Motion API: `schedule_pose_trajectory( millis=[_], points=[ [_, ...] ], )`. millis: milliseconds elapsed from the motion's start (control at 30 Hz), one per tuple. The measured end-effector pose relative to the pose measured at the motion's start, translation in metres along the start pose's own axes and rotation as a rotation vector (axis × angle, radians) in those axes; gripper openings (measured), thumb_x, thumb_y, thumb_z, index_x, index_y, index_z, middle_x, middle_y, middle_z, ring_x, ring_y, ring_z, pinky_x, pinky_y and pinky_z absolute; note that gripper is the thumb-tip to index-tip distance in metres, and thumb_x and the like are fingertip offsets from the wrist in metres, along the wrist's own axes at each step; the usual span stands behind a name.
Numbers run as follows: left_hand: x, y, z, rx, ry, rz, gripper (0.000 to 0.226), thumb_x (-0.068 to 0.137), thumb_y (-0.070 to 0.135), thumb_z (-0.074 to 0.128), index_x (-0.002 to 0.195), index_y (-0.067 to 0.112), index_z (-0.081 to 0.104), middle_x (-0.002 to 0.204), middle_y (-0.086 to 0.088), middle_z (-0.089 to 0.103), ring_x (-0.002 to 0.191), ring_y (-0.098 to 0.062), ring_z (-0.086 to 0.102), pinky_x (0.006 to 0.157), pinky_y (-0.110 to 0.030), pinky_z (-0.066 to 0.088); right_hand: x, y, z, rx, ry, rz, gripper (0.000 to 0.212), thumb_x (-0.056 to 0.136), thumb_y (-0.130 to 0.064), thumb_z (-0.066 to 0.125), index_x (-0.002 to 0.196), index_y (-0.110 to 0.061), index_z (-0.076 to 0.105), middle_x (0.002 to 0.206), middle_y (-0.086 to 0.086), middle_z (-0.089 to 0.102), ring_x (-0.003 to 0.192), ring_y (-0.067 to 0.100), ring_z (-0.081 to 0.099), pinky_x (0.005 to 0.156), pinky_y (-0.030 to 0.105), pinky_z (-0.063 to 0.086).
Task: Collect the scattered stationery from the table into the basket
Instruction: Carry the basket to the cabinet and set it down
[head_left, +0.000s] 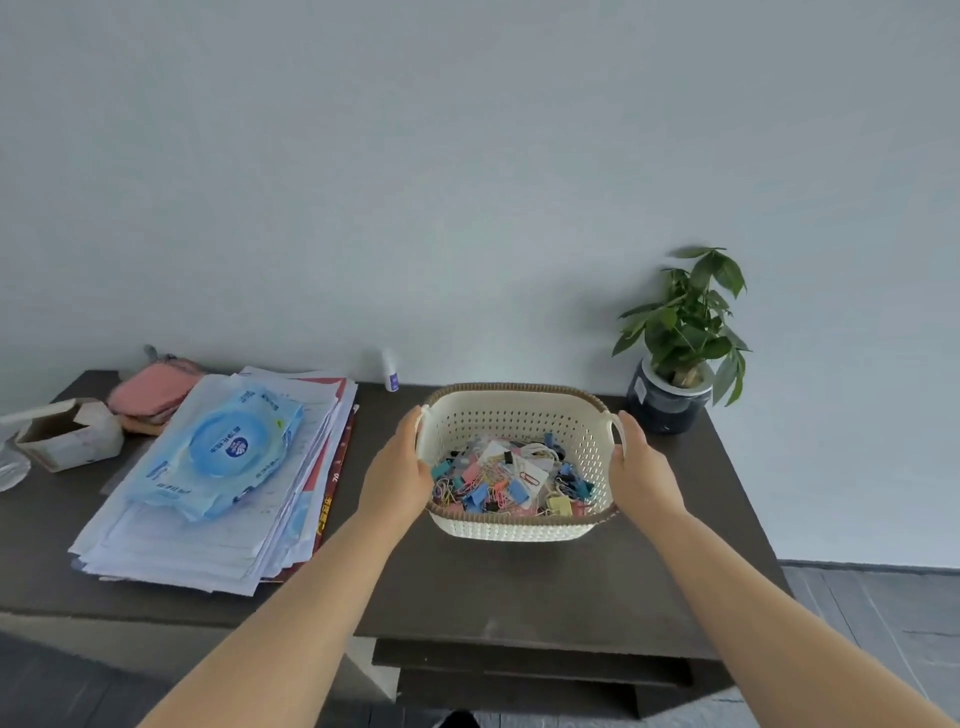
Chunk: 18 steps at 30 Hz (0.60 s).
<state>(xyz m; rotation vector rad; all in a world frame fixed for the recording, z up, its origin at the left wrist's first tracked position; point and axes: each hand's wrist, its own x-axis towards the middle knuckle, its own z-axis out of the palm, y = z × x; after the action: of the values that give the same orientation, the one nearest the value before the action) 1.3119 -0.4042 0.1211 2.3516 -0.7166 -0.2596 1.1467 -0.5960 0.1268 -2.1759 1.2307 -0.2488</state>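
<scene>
A cream perforated basket with a brown rim sits on the dark table, right of centre. Inside it lies a heap of coloured binder clips and paper clips. My left hand grips the basket's left side at the handle. My right hand grips its right side at the other handle. The basket looks tilted slightly toward me. No loose stationery shows on the bare table around it.
A stack of papers topped by a blue wipes pack fills the table's left half. A small cardboard box and pink cloth sit far left. A potted plant stands back right, a small white bottle behind the basket.
</scene>
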Motion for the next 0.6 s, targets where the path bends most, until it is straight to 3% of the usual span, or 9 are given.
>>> schedule_pose_trajectory(
  millis=[167,333,433,600],
  points=[
    [0.074,-0.009,0.014,-0.011,-0.078,0.017,0.064,0.089,0.003,0.052,0.142,0.025,0.024,0.129,-0.005,0.052,0.109,-0.023,0.058,0.078,-0.038,0.058,0.054,-0.016,0.019,0.013,-0.019,0.088,0.052,0.097,-0.014,0.029,0.147,-0.024,0.016,0.114,0.018,0.059,0.090,0.031,0.058,0.077,0.038,0.049],
    [0.122,-0.022,0.036,-0.022,-0.128,0.026,0.062,0.089,0.007,0.054,0.141,0.025,0.025,0.127,-0.004,0.054,0.103,-0.021,0.060,0.074,-0.032,0.057,0.096,-0.022,0.035,0.036,0.000,0.154,0.050,0.098,-0.013,0.028,0.146,-0.026,0.019,0.103,0.016,0.059,0.080,0.027,0.054,0.070,0.035,0.045],
    [0.140,-0.027,0.046,-0.056,-0.193,0.026,0.066,0.089,0.006,0.053,0.143,0.025,0.022,0.131,-0.004,0.052,0.105,-0.021,0.060,0.075,-0.036,0.059,0.112,-0.024,0.040,0.043,0.009,0.187,0.049,0.099,-0.013,0.029,0.146,-0.025,0.021,0.115,0.019,0.059,0.088,0.031,0.056,0.073,0.034,0.043],
    [0.164,-0.031,0.055,-0.059,-0.232,0.050,0.071,0.090,0.006,0.051,0.146,0.029,0.014,0.136,-0.004,0.048,0.105,-0.022,0.061,0.076,-0.038,0.058,0.139,-0.024,0.044,0.025,0.035,0.196,0.048,0.098,-0.012,0.031,0.145,-0.022,0.025,0.116,0.022,0.060,0.095,0.037,0.058,0.078,0.038,0.046]
  ],
)
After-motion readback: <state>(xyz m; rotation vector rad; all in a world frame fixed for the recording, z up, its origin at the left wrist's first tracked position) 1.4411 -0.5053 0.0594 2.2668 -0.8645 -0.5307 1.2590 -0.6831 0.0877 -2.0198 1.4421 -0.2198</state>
